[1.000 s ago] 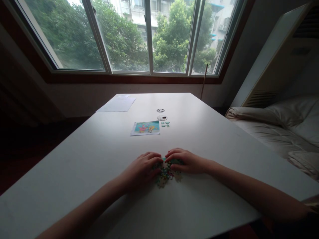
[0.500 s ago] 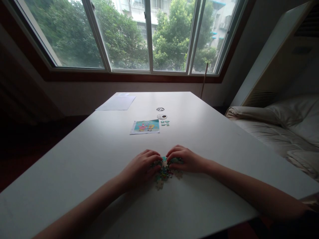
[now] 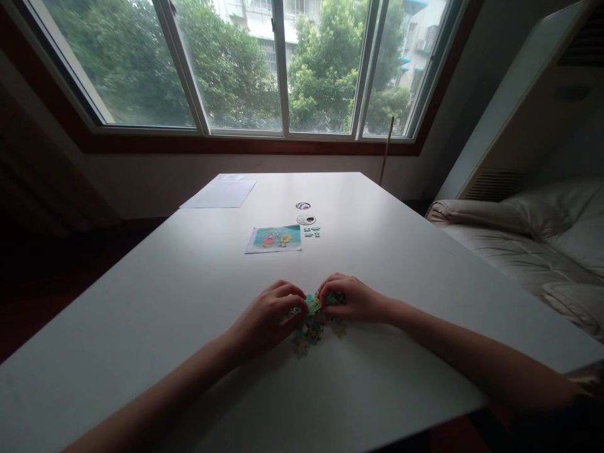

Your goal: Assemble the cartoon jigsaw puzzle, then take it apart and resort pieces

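A small heap of jigsaw puzzle pieces [image 3: 309,332] lies on the white table, some with coloured faces up and some with pale backs up. My left hand [image 3: 275,309] curls over the heap's left side, its thumb and fingertips closed on puzzle pieces. Across from it, my right hand [image 3: 352,298] has its fingers bent in a pinch on puzzle pieces at the right side. A green and yellow piece [image 3: 313,304] shows between the two hands. My fingers hide part of the heap.
Beyond the hands lies a cartoon picture sheet [image 3: 277,239], with several puzzle pieces [image 3: 312,232] beside it. Two round flat items [image 3: 306,219] are farther back. White paper [image 3: 219,194] lies at the table's far left. A pale sofa [image 3: 509,245] stands to the right.
The fingers have shifted a little within the heap. A pale-backed piece between the hands has given way to a green and yellow face. The right fingertips sit slightly farther right.
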A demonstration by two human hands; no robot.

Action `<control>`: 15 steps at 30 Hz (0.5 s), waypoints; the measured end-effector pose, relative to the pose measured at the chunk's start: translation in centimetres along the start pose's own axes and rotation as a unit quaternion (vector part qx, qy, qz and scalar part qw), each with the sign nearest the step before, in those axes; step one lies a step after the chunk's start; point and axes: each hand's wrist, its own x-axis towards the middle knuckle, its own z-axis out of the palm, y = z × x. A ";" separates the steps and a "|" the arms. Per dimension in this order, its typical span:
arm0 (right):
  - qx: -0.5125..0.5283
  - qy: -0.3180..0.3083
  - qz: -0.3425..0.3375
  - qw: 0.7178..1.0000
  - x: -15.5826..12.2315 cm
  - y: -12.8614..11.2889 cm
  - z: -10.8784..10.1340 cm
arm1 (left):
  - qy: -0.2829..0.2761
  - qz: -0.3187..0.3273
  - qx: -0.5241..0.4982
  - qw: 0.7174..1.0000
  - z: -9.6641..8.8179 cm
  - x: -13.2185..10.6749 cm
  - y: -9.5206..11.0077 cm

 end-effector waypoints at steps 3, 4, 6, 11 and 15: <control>0.011 0.009 0.021 1.000 -0.1 0.1 0.0 | 0.003 0.005 -0.004 1.000 0.0 0.0 0.1; 0.011 0.013 0.031 0.999 -0.1 0.2 0.0 | 0.007 -0.001 -0.004 1.000 0.1 0.0 0.1; 0.010 0.026 0.048 0.998 -0.1 0.2 0.0 | 0.022 -0.021 0.000 1.000 0.2 0.0 0.1; 0.019 0.053 0.055 0.997 0.0 -0.1 0.0 | 0.051 -0.062 0.002 0.997 0.6 0.1 0.1; 0.021 0.063 0.049 0.997 0.1 -0.6 0.2 | 0.063 -0.060 -0.023 0.996 0.8 0.1 0.5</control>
